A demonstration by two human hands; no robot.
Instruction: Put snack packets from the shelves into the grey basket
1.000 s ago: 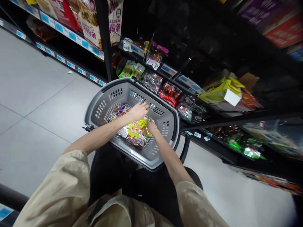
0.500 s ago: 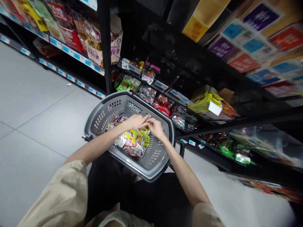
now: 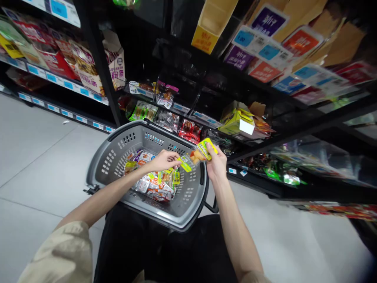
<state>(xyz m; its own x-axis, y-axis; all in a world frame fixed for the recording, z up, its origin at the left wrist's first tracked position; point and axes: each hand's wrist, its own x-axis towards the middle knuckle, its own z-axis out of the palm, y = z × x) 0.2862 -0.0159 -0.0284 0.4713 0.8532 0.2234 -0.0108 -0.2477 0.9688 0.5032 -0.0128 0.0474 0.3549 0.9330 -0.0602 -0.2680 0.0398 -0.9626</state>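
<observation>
A snack packet [image 3: 198, 156] with yellow-green ends and a clear middle showing brownish food is held above the right part of a grey shopping basket [image 3: 118, 138]. My right hand [image 3: 217, 163] grips its upper right end, thumb on the yellow-green label. At the lower left end, my left hand [image 3: 165, 160] is closed with the fingertips on the packet's edge. Below the hands, many small snack packets [image 3: 160, 194] lie in a heap on the basket floor, in orange, white, purple and yellow-green wrappers. My left forearm hides part of the heap.
Black shelves [image 3: 103, 70] with price tags stand just beyond the basket. Bagged snacks [image 3: 190, 129] lie on the low shelf, near an open yellow-green carton [image 3: 237, 120]. Brown display boxes [image 3: 297, 39] overhang at upper right. Tiled floor [image 3: 29, 165] extends to the left.
My hands were together low over the heap; now they are apart, with the packet stretched between them. The right hand has risen to the right. The shelves have shifted left in view.
</observation>
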